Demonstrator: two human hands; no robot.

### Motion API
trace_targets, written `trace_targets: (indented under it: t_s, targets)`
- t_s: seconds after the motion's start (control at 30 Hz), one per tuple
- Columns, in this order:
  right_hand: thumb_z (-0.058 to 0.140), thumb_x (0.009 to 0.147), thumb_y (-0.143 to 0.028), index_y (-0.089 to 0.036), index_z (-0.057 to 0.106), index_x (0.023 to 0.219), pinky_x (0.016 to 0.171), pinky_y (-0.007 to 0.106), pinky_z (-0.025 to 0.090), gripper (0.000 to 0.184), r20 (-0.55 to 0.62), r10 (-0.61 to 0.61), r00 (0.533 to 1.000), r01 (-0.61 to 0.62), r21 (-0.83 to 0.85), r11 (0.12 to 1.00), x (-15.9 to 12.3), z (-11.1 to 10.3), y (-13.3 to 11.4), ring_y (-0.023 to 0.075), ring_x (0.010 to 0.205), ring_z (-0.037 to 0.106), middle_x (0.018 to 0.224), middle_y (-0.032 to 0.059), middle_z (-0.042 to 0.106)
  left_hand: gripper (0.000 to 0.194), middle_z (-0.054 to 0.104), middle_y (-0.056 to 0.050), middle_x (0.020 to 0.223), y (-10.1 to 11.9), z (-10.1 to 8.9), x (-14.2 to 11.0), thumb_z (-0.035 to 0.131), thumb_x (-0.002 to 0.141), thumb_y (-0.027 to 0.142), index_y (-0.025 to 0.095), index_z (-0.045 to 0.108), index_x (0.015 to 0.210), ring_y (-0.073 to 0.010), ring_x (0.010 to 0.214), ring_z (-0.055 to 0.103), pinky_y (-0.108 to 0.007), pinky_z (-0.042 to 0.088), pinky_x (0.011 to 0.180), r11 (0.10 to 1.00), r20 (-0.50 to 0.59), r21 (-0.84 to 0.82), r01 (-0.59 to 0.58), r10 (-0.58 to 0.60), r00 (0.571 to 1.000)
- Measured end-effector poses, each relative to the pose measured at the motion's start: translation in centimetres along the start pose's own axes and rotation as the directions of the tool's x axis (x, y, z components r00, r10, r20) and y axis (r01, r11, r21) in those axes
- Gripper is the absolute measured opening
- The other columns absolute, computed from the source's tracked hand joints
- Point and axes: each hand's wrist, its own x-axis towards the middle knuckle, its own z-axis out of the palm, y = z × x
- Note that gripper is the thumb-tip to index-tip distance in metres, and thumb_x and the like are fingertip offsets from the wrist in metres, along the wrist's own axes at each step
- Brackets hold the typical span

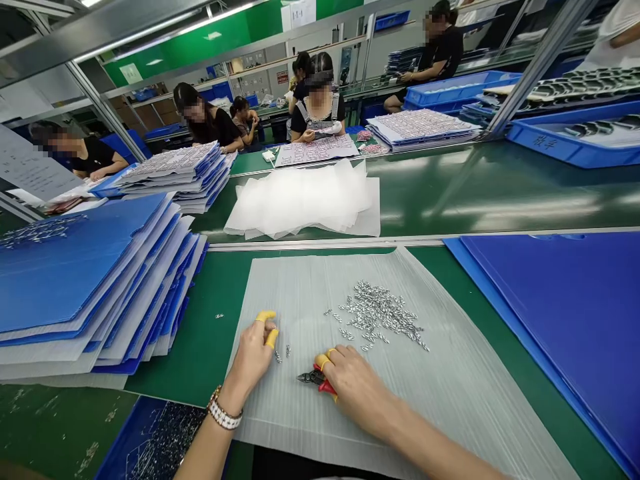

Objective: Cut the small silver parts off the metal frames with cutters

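My right hand [353, 387] is closed around small cutting pliers [313, 377] with red handles and dark jaws, which point left. My left hand [253, 357] wears yellow finger covers on thumb and forefinger. Those two fingers are apart, with nothing visible between them. Just right of the left thumb lie two small twisted metal pieces [279, 357] on a white foam sheet [300, 287]. Farther back on this sheet, beyond my right hand, is a heap of similar shiny metal pieces [377, 310], with a few scattered at its edge.
A tall stack of blue boards and white sheets [100, 267] stands at left. Blue boards [560, 293] lie at right. Behind the rail are white foam sheets [305, 200]. Below the bench's left edge sits a blue bin [130, 427] of metal parts. Several people work beyond.
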Motion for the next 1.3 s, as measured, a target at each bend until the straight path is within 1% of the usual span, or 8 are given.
trace_targets:
  t_s: [0.13,0.43,0.57,0.8,0.93,1.13,1.23,1.3]
  targets:
    - [0.049,0.079,-0.003,-0.02,0.052,0.082,0.066,0.03,0.028,0.017,-0.036,-0.03,0.999,0.03,-0.004,1.0,0.0,0.3,0.2,0.0174,0.069,0.049,0.073,0.0012,0.055,0.019,0.07,-0.005,0.082,0.1,0.0,-0.7,0.058,0.077,0.027,0.019,0.063,0.094,-0.0158,0.063,0.063,-0.028,0.049,0.06,0.973,-0.079,-0.219,0.067,-0.086,0.993]
    - [0.051,0.073,0.002,-0.02,0.053,0.083,0.068,0.031,0.03,0.024,-0.018,-0.018,1.0,0.018,-0.007,1.0,0.0,-0.2,-0.2,0.0191,0.072,0.051,0.075,0.0025,0.057,0.024,0.066,-0.002,0.071,0.4,1.9,-1.5,0.068,0.069,0.03,0.015,0.065,0.088,-0.0118,0.05,0.059,-0.024,0.047,0.047,0.777,0.002,-0.576,0.252,-0.308,0.951]
    - [0.052,0.068,0.002,-0.02,0.055,0.086,0.067,0.03,0.035,0.028,0.01,0.06,0.998,-0.061,0.23,0.971,0.1,-1.2,-0.1,0.0184,0.074,0.053,0.077,0.0023,0.059,0.031,0.065,-0.002,0.072,1.2,1.7,-1.7,0.073,0.064,0.031,0.014,0.065,0.089,-0.0121,0.053,0.061,-0.023,0.047,0.048,0.673,0.033,-0.68,0.291,-0.368,0.929]
    - [0.043,0.083,-0.016,-0.022,0.051,0.099,0.068,0.029,0.044,0.019,-0.144,0.271,0.952,-0.102,0.686,0.721,1.9,-2.3,1.6,0.0159,0.077,0.058,0.091,0.0032,0.064,0.026,0.069,-0.007,0.076,3.0,2.2,-1.7,0.072,0.066,0.032,0.013,0.06,0.079,-0.0115,0.054,0.06,-0.021,0.042,0.045,0.549,0.17,-0.756,0.355,-0.359,0.918]
    - [0.047,0.076,-0.006,-0.02,0.052,0.097,0.068,0.03,0.04,0.026,-0.163,0.167,0.973,-0.079,0.442,0.894,2.5,-2.4,2.1,0.0175,0.077,0.055,0.085,0.0038,0.061,0.025,0.069,-0.003,0.069,3.0,2.4,-1.8,0.059,0.077,0.04,0.017,0.052,0.085,-0.0076,0.035,0.048,-0.021,0.034,0.037,0.658,0.192,-0.667,0.349,-0.301,0.934]
    - [0.051,0.079,-0.006,-0.02,0.053,0.091,0.071,0.031,0.032,0.019,-0.022,-0.185,0.982,0.186,0.063,0.98,1.5,-2.5,1.9,0.0189,0.08,0.049,0.08,0.0034,0.056,0.029,0.069,-0.002,0.069,1.3,1.0,-2.1,0.052,0.082,0.034,0.017,0.058,0.105,-0.0125,0.048,0.053,-0.023,0.038,0.046,0.948,-0.073,-0.291,0.131,-0.159,0.985]
    - [0.051,0.077,-0.005,-0.02,0.054,0.093,0.071,0.03,0.032,0.022,0.013,-0.143,0.99,0.141,0.127,0.982,0.7,-2.6,2.5,0.0184,0.081,0.049,0.08,0.0029,0.057,0.025,0.068,-0.002,0.07,0.6,0.0,-2.3,0.052,0.081,0.031,0.02,0.065,0.099,-0.0119,0.046,0.047,-0.024,0.034,0.045,0.969,-0.117,-0.226,0.097,-0.126,0.985]
    - [0.05,0.075,-0.005,-0.02,0.053,0.096,0.07,0.028,0.034,0.026,0.003,0.037,0.999,-0.037,0.225,0.974,0.3,-2.9,3.0,0.0179,0.081,0.051,0.084,0.0031,0.059,0.021,0.065,-0.002,0.068,0.3,-0.4,-2.5,0.054,0.079,0.029,0.021,0.069,0.092,-0.0123,0.048,0.046,-0.024,0.034,0.047,0.974,-0.142,-0.216,0.071,-0.103,0.984]
